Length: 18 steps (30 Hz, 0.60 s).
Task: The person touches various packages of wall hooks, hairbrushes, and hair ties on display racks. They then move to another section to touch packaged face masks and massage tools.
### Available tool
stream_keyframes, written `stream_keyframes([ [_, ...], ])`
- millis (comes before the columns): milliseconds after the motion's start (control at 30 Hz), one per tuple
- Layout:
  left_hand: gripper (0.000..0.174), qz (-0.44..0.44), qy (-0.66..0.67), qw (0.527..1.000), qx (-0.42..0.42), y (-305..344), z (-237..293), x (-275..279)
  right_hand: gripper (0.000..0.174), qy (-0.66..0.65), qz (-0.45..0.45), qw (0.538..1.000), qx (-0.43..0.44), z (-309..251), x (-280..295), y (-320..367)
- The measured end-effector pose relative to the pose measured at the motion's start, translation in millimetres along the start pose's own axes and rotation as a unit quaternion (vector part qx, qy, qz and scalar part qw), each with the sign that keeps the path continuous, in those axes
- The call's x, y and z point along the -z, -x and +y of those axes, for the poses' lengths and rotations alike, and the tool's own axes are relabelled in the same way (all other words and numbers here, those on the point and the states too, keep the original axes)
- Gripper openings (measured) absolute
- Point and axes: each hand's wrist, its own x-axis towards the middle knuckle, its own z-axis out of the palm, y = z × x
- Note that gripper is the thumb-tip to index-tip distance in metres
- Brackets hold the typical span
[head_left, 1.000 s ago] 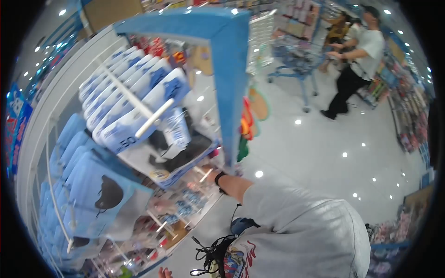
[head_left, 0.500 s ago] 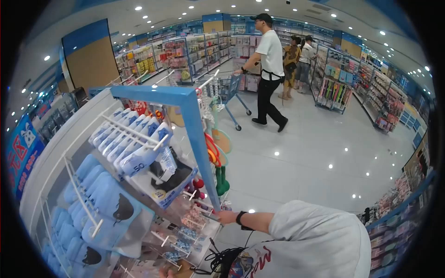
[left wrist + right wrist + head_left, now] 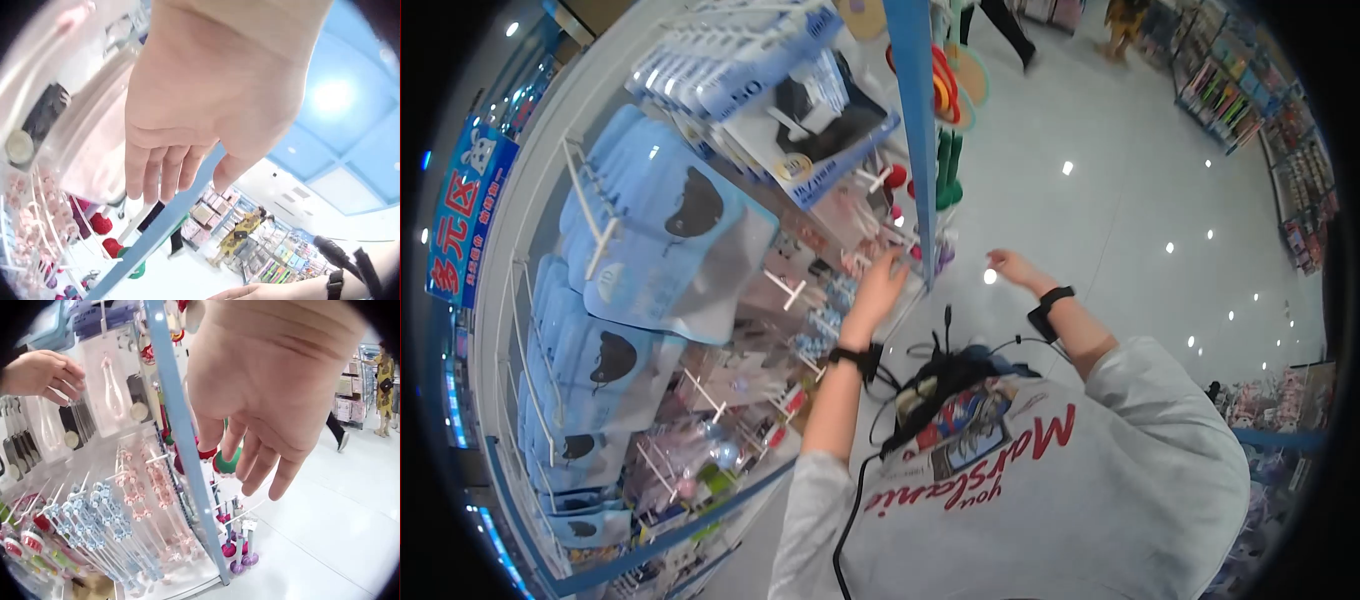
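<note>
My left hand [image 3: 878,290] hangs in front of the rack's hooks, fingers loosely extended, holding nothing; its palm [image 3: 215,87] fills the top of the left wrist view. On the other side of the blue rack post [image 3: 915,130], my right hand [image 3: 1022,272] hovers over the aisle. The right wrist view shows that hand [image 3: 262,394] with relaxed fingers and nothing in them. Pink beaded items [image 3: 134,487] and light blue ones [image 3: 75,519] hang on white hooks below. Blue packs [image 3: 665,215] with a dark shape hang on the rack at the left.
Black cables [image 3: 945,370] lie across the front of my shirt. Green and red hanging items [image 3: 948,165] are beyond the post. Other shelves [image 3: 1220,95] stand across the white floor, with a person in yellow [image 3: 240,234] near them. Another rack [image 3: 1270,430] is at the lower right.
My right hand has come away from the rack post, and my left hand has risen into view beside the hooks. The head view has tilted down; the person with the cart has mostly left it.
</note>
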Motion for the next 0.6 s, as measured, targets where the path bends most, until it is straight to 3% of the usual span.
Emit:
stream_keyframes([
  [133, 0.039, -0.026, -0.039, 0.996, 0.073, -72, -34, -26, 0.032, -0.086, 0.082, 0.992, -0.05, 34, 38, 36],
  [200, 0.046, -0.113, 0.006, 0.968, 0.223, -108, -59, -34, 0.031, -0.104, 0.132, 0.983, -0.075, 64, 53, 55],
  [233, 0.046, -0.126, -0.004, 0.963, 0.237, -118, -77, -39, 0.031, -0.109, 0.153, 0.979, -0.084, 79, 58, 64],
  [300, 0.051, -0.055, -0.076, 0.96, 0.264, -132, -122, -49, 0.032, -0.111, 0.182, 0.969, -0.122, 103, 67, 89],
  [333, 0.051, -0.068, -0.087, 0.957, 0.27, -140, -156, -53, 0.033, -0.108, 0.191, 0.964, -0.149, 113, 70, 100],
  [433, 0.056, 0.027, 0.018, 0.982, 0.188, -161, -246, -42, 0.035, -0.106, 0.176, 0.951, -0.23, 154, 66, 131],
  [600, 0.053, 0.069, -0.14, 0.959, 0.236, -167, -268, -16, 0.034, -0.065, 0.119, 0.951, -0.279, 193, 46, 172],
])
